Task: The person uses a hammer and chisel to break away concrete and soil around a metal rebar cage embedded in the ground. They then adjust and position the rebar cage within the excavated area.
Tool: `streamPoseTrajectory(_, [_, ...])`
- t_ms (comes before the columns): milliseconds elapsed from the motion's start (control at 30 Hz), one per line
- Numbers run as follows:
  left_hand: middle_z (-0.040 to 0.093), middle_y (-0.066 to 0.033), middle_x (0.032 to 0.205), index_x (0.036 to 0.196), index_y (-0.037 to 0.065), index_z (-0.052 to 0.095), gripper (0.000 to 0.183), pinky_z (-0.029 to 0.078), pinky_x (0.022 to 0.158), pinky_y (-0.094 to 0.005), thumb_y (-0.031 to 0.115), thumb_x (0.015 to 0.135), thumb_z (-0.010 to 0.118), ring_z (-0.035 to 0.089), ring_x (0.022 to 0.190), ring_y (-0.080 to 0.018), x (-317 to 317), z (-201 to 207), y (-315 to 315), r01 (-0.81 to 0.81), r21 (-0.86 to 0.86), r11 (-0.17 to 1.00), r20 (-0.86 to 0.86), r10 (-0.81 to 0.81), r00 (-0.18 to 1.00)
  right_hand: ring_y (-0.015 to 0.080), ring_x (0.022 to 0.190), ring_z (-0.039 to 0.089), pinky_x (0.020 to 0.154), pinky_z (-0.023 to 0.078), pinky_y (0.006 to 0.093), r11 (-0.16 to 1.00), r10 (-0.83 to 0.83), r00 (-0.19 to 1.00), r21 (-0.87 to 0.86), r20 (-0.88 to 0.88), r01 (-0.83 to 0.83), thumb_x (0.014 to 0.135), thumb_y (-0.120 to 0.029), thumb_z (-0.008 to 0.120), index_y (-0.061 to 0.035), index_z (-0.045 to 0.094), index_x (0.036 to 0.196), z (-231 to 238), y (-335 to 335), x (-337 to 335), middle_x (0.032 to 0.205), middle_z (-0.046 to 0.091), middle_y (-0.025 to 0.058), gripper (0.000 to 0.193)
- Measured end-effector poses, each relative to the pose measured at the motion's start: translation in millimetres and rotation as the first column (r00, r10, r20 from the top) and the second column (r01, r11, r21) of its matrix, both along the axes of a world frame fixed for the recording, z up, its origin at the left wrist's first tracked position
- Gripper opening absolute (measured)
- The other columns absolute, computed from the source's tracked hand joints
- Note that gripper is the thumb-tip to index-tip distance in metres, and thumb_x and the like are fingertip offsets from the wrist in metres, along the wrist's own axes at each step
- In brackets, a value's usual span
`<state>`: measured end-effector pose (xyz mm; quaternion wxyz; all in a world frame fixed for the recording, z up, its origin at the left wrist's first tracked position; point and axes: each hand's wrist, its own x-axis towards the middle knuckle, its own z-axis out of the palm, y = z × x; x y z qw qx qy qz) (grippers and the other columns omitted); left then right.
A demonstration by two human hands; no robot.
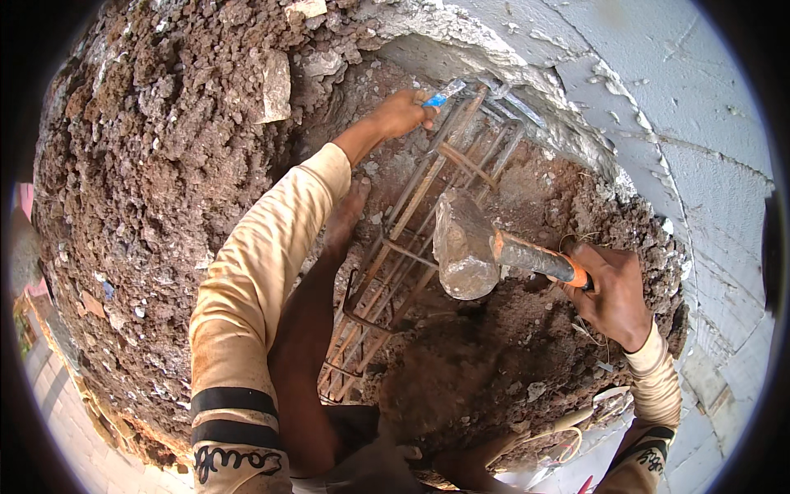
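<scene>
My left hand (403, 114) reaches to the far end of the pit, fingers closed round a chisel (436, 100) with a blue body and a bare metal end. That end is close to the rebar cage (403, 222) where it meets the broken concrete edge (485, 53); whether they touch I cannot tell. At the right, my right hand (609, 288) grips a sledgehammer (467, 247) by its orange and black handle. Its worn, dusty head hangs over the right side of the cage, apart from the chisel.
Loose brown soil and rubble (156, 181) bank up on the left. A grey plastered wall (691, 123) curves along the far right. My bare foot (350, 202) stands beside the cage's long rusty bars. Pale wire (568, 436) lies at the lower right, with paving (74, 420) at the lower left.
</scene>
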<state>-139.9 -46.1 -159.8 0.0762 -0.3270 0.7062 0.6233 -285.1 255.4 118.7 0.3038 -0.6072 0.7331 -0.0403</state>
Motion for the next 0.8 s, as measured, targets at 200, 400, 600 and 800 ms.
streamPoseTrajectory(200, [0.071,-0.0190,0.123,0.136,0.002,0.064,0.051,0.043,0.111,-0.0427,0.034,0.097,0.061,0.061,0.126,-0.0288,-8.9,-1.1,15.9,-0.008,0.047,0.999,0.018,0.008,1.000,0.0327,0.060,0.062,0.057,0.049,0.0403,0.998,-0.067,0.997,-0.017,0.048,0.068,0.081,-0.026,0.087,-0.0031,0.069,0.099,-22.2,-5.9,9.7,0.068,0.061,0.0117,0.034])
streamPoseTrajectory(400, [0.066,-0.0156,0.137,0.135,0.007,0.065,0.047,0.041,0.114,-0.0456,0.035,0.100,0.057,0.058,0.130,-0.0308,1.2,6.4,18.1,0.097,0.128,0.987,-0.171,-0.074,0.982,0.0273,0.060,0.062,0.056,0.048,0.0388,0.989,0.143,0.990,-0.028,0.011,-0.143,0.077,-0.042,0.087,-0.0042,0.069,0.103,-21.7,-24.8,12.9,0.073,0.063,0.0077,0.049])
streamPoseTrajectory(600, [0.076,-0.0041,0.085,0.095,0.007,0.074,0.026,0.045,0.067,-0.0319,0.032,0.096,0.067,0.057,0.070,-0.0121,-11.7,9.1,22.0,-0.136,0.313,0.940,-0.219,0.211,0.953,0.0192,0.060,0.057,0.053,0.046,0.0352,0.866,0.435,0.853,-0.124,-0.288,-0.484,0.082,-0.041,0.080,-0.0096,0.068,0.103,-7.0,-55.4,21.9,0.073,0.054,0.0021,0.039])
streamPoseTrajectory(800, [0.071,-0.0035,0.083,0.089,0.008,0.069,0.027,0.046,0.064,-0.0296,0.034,0.093,0.073,0.059,0.070,-0.0106,-22.2,6.2,30.6,-0.189,0.454,0.871,-0.258,0.331,0.907,0.0156,0.065,0.058,0.053,0.048,0.0304,0.801,0.495,0.741,-0.093,-0.454,-0.592,0.086,-0.030,0.072,-0.0071,0.062,0.100,-16.5,-76.2,29.1,0.077,0.050,0.0013,0.029])
